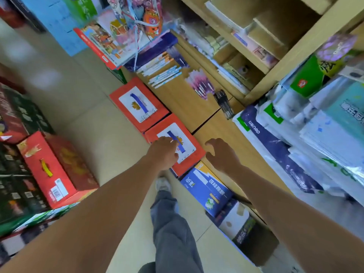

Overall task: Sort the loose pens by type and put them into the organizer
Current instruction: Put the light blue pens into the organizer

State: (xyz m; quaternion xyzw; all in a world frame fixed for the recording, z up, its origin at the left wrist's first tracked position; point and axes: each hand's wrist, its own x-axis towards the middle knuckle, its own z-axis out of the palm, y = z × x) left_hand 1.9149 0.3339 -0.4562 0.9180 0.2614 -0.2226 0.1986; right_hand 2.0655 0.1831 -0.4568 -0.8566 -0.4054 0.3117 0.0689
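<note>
- Plainly, three batches of pens lie on the wooden tabletop (177, 101): a black bundle (223, 104), a purple fan (201, 83) and a blue-and-white row (164, 73); single pens are too blurred to count.
- The right grip (220, 152), fingers loosely curled and empty, hangs over the tabletop's edge, well apart from the black bundle.
- The left grip (163, 150), fingers relaxed and holding nothing, is over the nearer red box (190, 161).
- Two red boxes in all, the farther red box (120, 99) just beside the nearer.
</note>
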